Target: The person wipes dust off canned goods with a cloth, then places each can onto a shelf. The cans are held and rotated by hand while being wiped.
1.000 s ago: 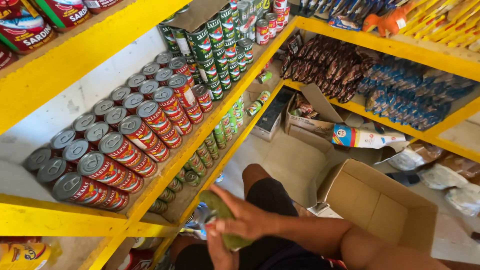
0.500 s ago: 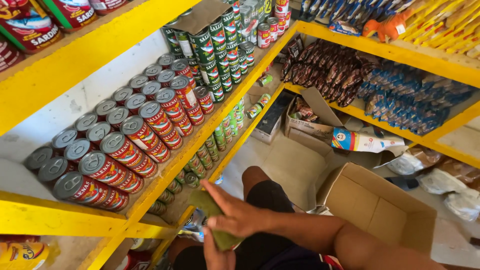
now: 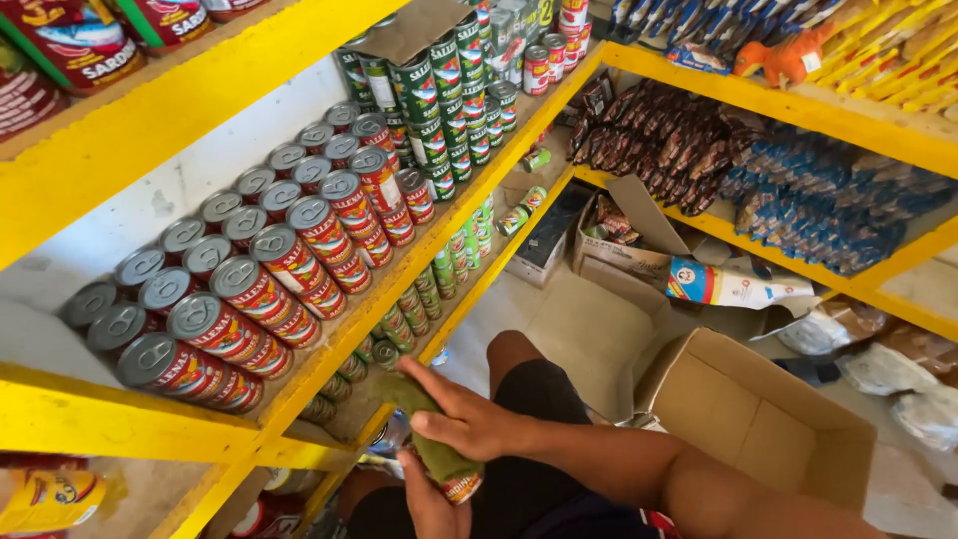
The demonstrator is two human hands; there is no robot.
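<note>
R hand (image 3: 469, 419) presses green cloth (image 3: 424, 439) on can (image 3: 454, 487), L hand (image 3: 424, 499) grips it under; red cans (image 3: 269, 289) on shelf (image 3: 150, 125).

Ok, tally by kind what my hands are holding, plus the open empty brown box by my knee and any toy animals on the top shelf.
green cloth, gripped by the right hand: 1
red-labelled can, held in the left hand: 1
open cardboard box: 1
orange toy dinosaur: 1
Total: 4
</note>
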